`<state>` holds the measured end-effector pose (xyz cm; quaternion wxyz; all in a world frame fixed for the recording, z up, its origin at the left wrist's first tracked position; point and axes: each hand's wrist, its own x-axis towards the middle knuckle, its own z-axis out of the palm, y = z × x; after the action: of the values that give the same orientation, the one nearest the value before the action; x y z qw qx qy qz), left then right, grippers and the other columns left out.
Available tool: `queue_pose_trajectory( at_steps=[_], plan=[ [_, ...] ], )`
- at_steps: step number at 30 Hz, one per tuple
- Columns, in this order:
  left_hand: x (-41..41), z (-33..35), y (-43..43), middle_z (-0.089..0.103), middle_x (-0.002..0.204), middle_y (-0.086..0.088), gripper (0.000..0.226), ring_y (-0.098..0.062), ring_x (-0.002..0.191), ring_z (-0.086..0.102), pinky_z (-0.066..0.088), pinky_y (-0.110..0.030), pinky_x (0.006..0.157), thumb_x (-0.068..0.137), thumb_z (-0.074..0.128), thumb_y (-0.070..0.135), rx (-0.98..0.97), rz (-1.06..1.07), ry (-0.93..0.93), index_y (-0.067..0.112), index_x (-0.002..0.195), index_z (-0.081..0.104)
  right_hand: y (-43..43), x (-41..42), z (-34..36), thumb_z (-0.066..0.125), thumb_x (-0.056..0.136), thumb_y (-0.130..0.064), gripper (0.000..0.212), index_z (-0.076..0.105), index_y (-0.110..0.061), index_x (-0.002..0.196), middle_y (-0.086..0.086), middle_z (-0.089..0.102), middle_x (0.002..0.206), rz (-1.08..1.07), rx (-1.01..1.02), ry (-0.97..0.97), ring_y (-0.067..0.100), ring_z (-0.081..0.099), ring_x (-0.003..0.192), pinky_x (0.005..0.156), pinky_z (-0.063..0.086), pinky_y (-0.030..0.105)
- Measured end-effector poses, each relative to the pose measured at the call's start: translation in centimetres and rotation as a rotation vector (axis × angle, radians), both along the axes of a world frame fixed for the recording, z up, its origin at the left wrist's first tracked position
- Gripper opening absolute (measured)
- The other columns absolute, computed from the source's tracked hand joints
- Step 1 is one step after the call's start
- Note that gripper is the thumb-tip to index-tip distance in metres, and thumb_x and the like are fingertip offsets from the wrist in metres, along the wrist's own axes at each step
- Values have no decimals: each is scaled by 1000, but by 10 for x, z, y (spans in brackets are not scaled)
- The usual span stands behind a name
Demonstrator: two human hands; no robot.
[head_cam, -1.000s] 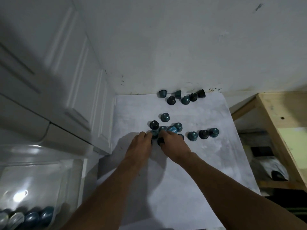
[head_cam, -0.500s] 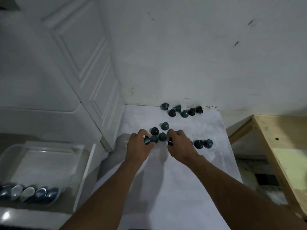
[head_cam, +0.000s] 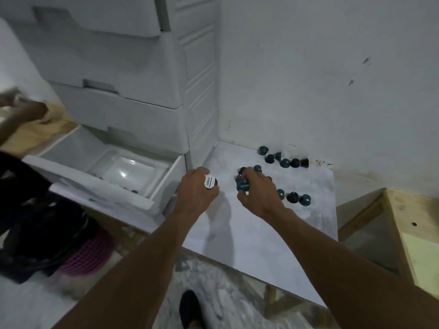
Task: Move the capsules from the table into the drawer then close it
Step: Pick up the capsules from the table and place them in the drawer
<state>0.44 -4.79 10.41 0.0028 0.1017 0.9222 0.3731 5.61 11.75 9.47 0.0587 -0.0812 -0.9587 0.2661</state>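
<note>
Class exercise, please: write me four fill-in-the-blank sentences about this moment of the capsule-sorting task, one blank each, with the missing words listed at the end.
1. The left hand holds a capsule whose lid is coloured ____.
2. The bottom drawer of the white plastic cabinet is ____.
3. The row of six capsules lies at the table's far edge, next to the ____.
4. The right hand grips a capsule coloured ____.

Missing words: white; open; wall; blue

A pale table (head_cam: 249, 233) carries scattered dark capsules (head_cam: 285, 162) near the wall.
</note>
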Motion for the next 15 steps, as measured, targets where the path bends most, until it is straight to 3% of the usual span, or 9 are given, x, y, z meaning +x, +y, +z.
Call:
queue_pose_trajectory(
  at_steps=[4, 10, 15],
  plan=[
    [10, 21, -42, 63, 92, -6, 30, -22, 86, 61, 48, -30, 72, 72, 75, 28, -69, 46, 78, 14, 97, 67, -40, -4, 19, 61, 84, -16, 48, 48, -13, 129, 13, 55, 117, 87, 26, 48, 31, 55, 104, 85, 43, 34],
    [7, 48, -118, 61, 105, -7, 36, -22, 97, 56, 37, -23, 78, 77, 74, 20, -58, 134, 161, 14, 110, 64, -108, -29, 42, 61, 83, -15, 38, 54, -9, 120, 12, 54, 113, 163, 53, 127, 31, 56, 100, 82, 42, 31],
    [-15, 61, -191, 60, 113, -7, 44, -22, 103, 58, 41, -26, 84, 78, 75, 26, -61, 148, 170, 14, 118, 62, -179, -59, 55, 62, 83, -10, 34, 55, -5, 117, 13, 51, 115, 189, 41, 186, 30, 55, 100, 84, 42, 31]
  ],
)
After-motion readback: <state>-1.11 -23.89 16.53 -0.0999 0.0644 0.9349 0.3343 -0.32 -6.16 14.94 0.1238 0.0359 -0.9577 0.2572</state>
